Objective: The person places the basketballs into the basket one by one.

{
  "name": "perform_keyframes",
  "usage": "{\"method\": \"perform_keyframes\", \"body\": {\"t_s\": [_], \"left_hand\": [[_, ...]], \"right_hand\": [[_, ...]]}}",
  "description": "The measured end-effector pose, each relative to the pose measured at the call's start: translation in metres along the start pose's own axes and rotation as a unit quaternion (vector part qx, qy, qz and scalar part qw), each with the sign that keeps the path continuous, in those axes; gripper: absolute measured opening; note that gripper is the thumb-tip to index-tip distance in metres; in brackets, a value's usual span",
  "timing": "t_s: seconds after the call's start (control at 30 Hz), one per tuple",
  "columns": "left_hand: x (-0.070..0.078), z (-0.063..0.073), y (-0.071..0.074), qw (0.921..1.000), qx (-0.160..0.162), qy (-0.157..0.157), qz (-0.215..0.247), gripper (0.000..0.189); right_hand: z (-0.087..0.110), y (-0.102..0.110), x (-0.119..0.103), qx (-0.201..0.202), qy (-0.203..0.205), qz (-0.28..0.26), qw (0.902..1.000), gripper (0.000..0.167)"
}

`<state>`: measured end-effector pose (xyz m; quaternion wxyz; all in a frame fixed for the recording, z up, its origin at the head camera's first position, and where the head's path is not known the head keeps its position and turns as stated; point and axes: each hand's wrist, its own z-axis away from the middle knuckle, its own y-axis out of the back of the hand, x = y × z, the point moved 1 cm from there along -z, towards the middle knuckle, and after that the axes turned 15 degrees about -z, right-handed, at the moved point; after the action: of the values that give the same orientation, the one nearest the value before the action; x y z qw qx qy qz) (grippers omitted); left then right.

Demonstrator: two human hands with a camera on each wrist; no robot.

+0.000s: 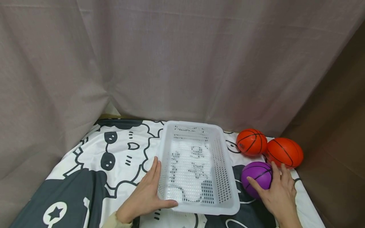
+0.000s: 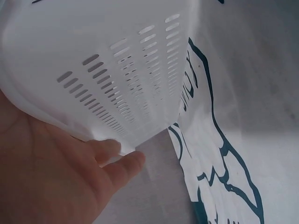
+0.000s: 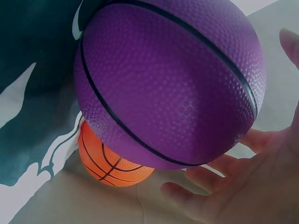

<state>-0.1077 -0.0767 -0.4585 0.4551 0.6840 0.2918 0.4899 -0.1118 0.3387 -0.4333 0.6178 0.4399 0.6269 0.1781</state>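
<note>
A white plastic basket with slotted walls and floor stands in the middle of the head view, nothing in it. My left hand lies along its left side, fingers straight, thumb stretched toward the near rim. In the left wrist view, the fingers are at the basket's slotted wall. Right of the basket sits a purple ball with black lines. My right hand is spread around its right side. In the right wrist view the thumb stands apart from the ball, with the fingertips close beside it.
Two orange basketballs, a left one and a right one, sit just behind the purple ball. A black-and-white cartoon cloth covers the surface. Grey-brown curtains hang behind and at the right side.
</note>
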Motion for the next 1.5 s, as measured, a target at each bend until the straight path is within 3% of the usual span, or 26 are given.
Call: {"method": "perform_keyframes", "body": {"t_s": [0.27,0.7,0.97,1.5], "left_hand": [[0.0,-0.001,-0.001,0.9999,-0.011,0.01,0.007,0.139],[0.0,-0.002,-0.001,0.9997,-0.014,0.014,0.017,0.139],[0.0,-0.002,-0.001,0.9995,-0.019,0.017,0.018,0.14],[-0.002,-0.001,-0.004,0.9997,-0.006,0.01,0.02,0.14]], "right_hand": [[-0.001,-0.006,0.0,-0.018,-0.045,0.006,0.9988,0.121],[-0.003,-0.014,0.004,-0.009,-0.056,0.008,0.9984,0.129],[-0.002,-0.015,0.005,0.005,-0.033,0.007,0.9994,0.125],[-0.002,-0.015,0.005,0.02,-0.068,0.008,0.9975,0.119]]}}
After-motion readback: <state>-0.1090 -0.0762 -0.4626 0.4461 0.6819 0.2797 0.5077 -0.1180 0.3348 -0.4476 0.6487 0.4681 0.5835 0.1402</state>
